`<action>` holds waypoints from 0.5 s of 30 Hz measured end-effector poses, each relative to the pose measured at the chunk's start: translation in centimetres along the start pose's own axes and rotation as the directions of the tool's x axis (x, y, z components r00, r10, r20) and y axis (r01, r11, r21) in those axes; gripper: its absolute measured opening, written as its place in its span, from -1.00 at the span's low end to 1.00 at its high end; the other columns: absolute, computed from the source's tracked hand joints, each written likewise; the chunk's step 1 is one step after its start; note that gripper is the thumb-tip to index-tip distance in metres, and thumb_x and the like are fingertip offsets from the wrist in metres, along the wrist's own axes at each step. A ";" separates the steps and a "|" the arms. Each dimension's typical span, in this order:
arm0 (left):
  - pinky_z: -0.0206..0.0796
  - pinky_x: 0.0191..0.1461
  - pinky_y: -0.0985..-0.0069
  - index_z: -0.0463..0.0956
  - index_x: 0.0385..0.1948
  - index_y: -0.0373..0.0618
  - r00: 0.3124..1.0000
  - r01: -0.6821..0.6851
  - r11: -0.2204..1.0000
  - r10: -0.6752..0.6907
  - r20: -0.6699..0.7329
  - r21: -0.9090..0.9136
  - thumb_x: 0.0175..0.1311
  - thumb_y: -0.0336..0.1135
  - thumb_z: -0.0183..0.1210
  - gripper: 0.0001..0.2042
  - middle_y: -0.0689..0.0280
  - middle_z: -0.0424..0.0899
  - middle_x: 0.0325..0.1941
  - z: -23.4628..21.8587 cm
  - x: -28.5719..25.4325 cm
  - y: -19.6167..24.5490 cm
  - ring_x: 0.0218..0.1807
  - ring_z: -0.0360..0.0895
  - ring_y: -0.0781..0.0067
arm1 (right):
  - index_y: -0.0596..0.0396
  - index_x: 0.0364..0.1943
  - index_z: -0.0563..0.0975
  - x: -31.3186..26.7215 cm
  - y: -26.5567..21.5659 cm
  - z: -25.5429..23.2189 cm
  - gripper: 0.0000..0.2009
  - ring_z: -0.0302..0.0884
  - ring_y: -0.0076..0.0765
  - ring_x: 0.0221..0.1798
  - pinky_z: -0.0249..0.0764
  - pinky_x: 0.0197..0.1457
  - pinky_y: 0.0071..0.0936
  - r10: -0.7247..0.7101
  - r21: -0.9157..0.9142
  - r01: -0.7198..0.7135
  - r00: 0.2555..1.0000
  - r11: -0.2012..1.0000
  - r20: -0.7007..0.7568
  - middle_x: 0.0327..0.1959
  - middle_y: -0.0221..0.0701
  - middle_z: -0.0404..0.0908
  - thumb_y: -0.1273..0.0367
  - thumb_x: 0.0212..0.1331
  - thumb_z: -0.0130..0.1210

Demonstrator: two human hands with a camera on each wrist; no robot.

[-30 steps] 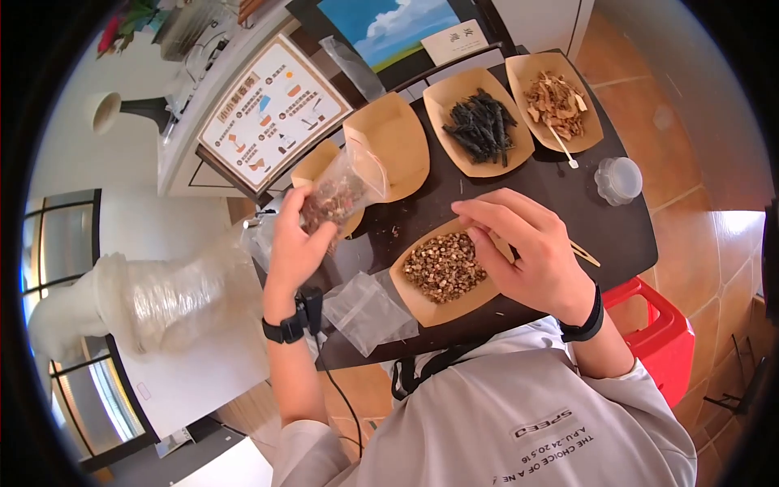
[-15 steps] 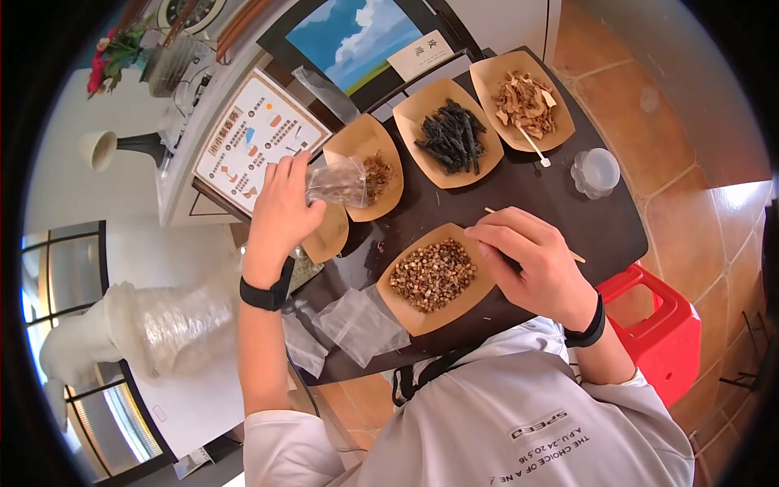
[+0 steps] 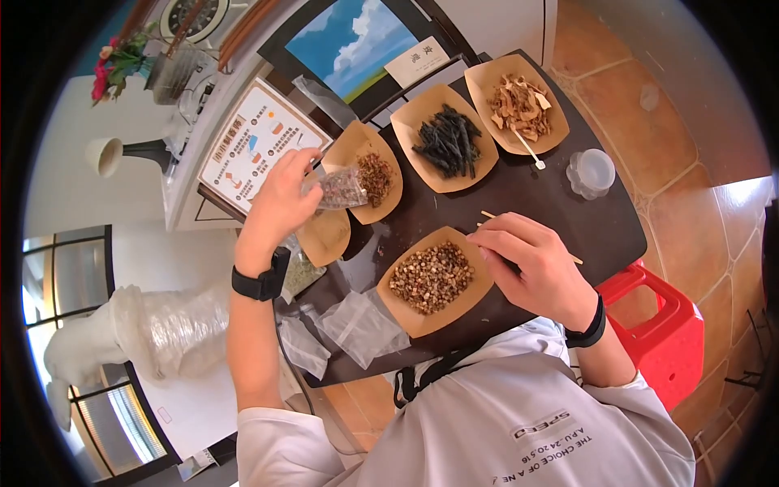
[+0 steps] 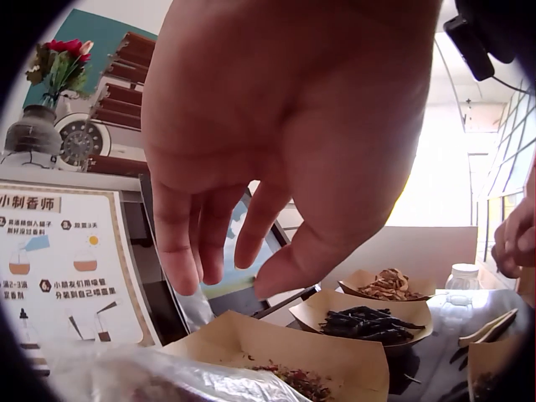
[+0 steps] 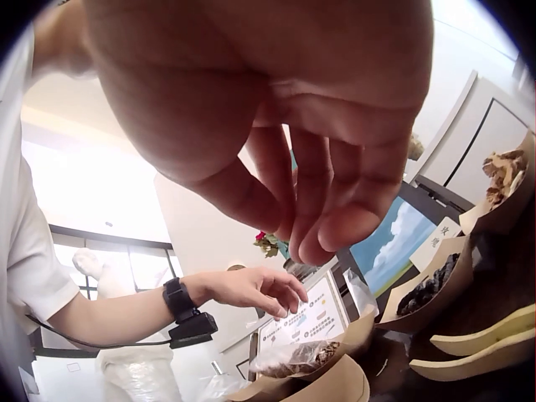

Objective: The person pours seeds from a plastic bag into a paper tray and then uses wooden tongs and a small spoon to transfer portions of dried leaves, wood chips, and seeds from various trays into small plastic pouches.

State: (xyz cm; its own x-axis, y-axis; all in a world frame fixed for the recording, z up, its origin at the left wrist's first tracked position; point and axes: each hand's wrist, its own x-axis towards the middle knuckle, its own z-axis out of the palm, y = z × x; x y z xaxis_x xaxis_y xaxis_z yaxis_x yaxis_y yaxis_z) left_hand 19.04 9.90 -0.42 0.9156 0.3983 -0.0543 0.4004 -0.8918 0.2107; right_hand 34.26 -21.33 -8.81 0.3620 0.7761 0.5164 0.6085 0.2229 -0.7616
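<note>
A clear plastic bag (image 3: 342,190) with reddish-brown bits inside lies with its mouth in a paper tray (image 3: 345,146), beside a pile of dried reddish flakes (image 3: 375,180). My left hand (image 3: 281,197) hovers just above the bag, fingers loosely bent and apart; the left wrist view shows nothing between them. Loosely curled and holding nothing, my right hand (image 3: 531,256) hangs over wooden tongs (image 5: 477,343) on the table. Nearest to it is a paper tray (image 3: 466,300) of small brown granules (image 3: 432,276).
Trays of dark dried strips (image 3: 446,142) and tan shavings (image 3: 519,109) stand at the back, near a small clear jar (image 3: 591,173). Empty plastic bags (image 3: 361,325) lie at the front left. An instruction board (image 3: 264,138) leans behind; a red stool (image 3: 661,333) is at right.
My left hand has carried the bag to the tray at the back left, where reddish flakes now lie, and let go of it. My right hand stays near the granule tray.
</note>
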 end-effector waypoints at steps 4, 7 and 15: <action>0.43 -0.02 0.37 0.48 0.00 -0.24 0.993 0.072 0.996 -0.068 -0.100 0.044 0.19 -0.36 0.18 -0.66 0.09 0.58 -0.12 1.1 -2.0 -2.6 -0.12 0.56 0.22 | 0.25 -0.26 0.58 -0.2 -0.1 -0.1 -0.81 0.58 -0.12 -0.27 0.57 -0.26 -0.27 0.015 -0.006 -0.015 1.000 1.000 0.002 -0.31 -0.26 0.58 0.60 -0.02 0.20; 0.45 -0.09 0.41 0.48 0.01 -0.27 0.943 0.312 0.946 -0.320 -0.089 -0.092 0.26 -0.32 0.17 -0.67 0.12 0.63 -0.14 1.8 -3.7 -5.2 -0.18 0.60 0.30 | 0.26 -0.27 0.58 -0.2 0.1 0.4 -0.82 0.56 -0.12 -0.29 0.56 -0.28 -0.26 -0.013 -0.004 0.013 1.000 1.000 -0.028 -0.33 -0.26 0.57 0.60 -0.02 0.19; 0.49 -0.38 0.53 0.50 -0.13 -0.47 0.777 0.594 0.706 -0.628 0.047 -0.384 0.27 -0.38 0.12 -0.72 0.09 0.67 -0.39 5.5 -4.4 -9.2 -0.48 0.66 0.40 | 0.24 -0.29 0.57 0.5 -0.5 1.6 -0.86 0.53 -0.10 -0.32 0.51 -0.25 -0.24 -0.020 0.034 0.017 0.996 0.999 0.092 -0.35 -0.26 0.54 0.58 0.02 0.17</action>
State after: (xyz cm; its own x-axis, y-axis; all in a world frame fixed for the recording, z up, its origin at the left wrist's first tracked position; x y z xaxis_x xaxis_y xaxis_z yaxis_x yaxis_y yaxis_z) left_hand 11.52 15.19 -7.52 0.4613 0.8594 -0.2204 0.8135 -0.3105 0.4918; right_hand 33.01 -20.12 -8.83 0.2835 0.8223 0.4934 0.5906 0.2557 -0.7654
